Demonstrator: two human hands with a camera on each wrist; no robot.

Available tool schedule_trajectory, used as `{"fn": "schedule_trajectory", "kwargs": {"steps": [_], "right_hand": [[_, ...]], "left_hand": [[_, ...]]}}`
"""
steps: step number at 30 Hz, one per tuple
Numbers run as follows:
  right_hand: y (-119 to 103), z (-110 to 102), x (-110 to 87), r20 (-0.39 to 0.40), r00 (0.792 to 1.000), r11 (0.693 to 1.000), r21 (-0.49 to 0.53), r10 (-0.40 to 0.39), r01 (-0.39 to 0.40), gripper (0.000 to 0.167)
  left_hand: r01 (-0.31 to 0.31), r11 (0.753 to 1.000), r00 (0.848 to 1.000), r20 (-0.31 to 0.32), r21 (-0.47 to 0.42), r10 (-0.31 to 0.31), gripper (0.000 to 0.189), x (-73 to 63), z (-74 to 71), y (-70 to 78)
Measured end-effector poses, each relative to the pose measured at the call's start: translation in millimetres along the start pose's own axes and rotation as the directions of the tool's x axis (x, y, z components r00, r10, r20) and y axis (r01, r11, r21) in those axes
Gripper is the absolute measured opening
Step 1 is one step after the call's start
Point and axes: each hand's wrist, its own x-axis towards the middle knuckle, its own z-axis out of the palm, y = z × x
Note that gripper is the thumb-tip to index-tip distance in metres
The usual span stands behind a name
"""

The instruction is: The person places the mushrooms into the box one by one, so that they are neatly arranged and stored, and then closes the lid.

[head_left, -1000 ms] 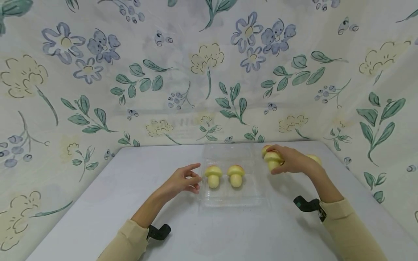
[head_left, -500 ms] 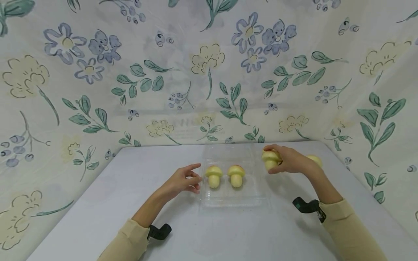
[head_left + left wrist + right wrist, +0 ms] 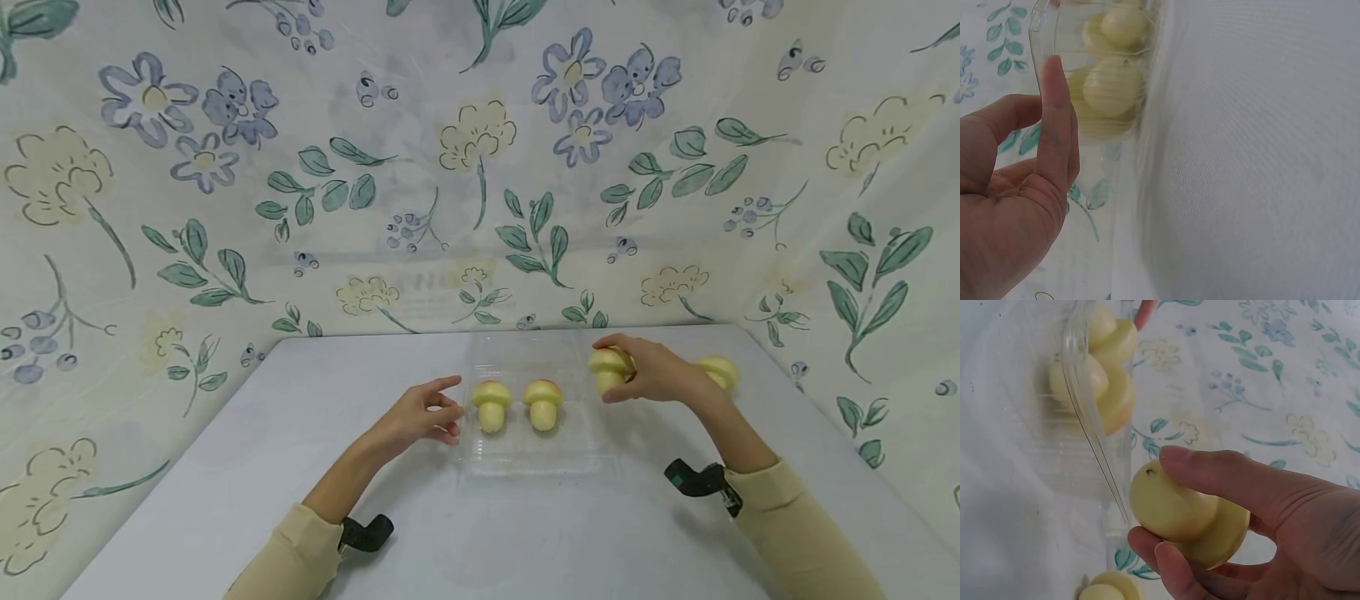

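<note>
Head view: mushroom-shaped piece just off the right rim of the clear tray, toward the far right corner of the worktop. Right hand has fingers and thumb grasping it. Probably light, firm, a bit slippery; best held across stem and cap. Paired mushrooms sit side by side in the tray. Left hand released, fingers loose by the left rim. Spare mushroom near the worktop's right edge.

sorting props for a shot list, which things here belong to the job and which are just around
Likely the job:
held mushroom, in the right hand
two mushrooms inside the clear container
left hand, at the container's edge
rightmost mushroom, lying loose

Just there:
white table
floral cloth behind
black wrist cameras
</note>
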Motion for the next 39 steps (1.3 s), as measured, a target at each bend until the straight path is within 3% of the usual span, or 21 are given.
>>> {"fn": "schedule_trajectory", "kwargs": {"steps": [12, 24, 31, 39], "right_hand": [[-11.0, 13.2, 5.8, -0.010, 0.997, 0.997, 0.021, -0.080, 0.080, 0.074], [-26.1, 17.0, 8.4, 0.003, 0.994, 0.990, 0.088, -0.110, 0.110, 0.074], [-33.5, 20.9, 13.3, 0.034, 0.994, 0.994, 0.002, -0.108, 0.108, 0.073], [-35.7, 30.7, 19.3, 0.116, 0.993, 0.998, 0.054, -0.033, 0.027, 0.073]], "left_hand": [[0.011, 1.000, 1.000, -0.014, -0.002, -0.011, 0.071, -2.3, -1.5, -1.2], [0.003, 1.000, 1.000, -0.010, -0.003, -0.003, 0.072, -2.2, -2.4, -3.4], [-0.002, 1.000, 1.000, 0.001, 0.005, 0.002, 0.072, -1.0, -1.7, -1.9], [-0.004, 1.000, 1.000, 0.005, 0.002, 0.004, 0.072, 1.1, -0.7, -1.4]]}}
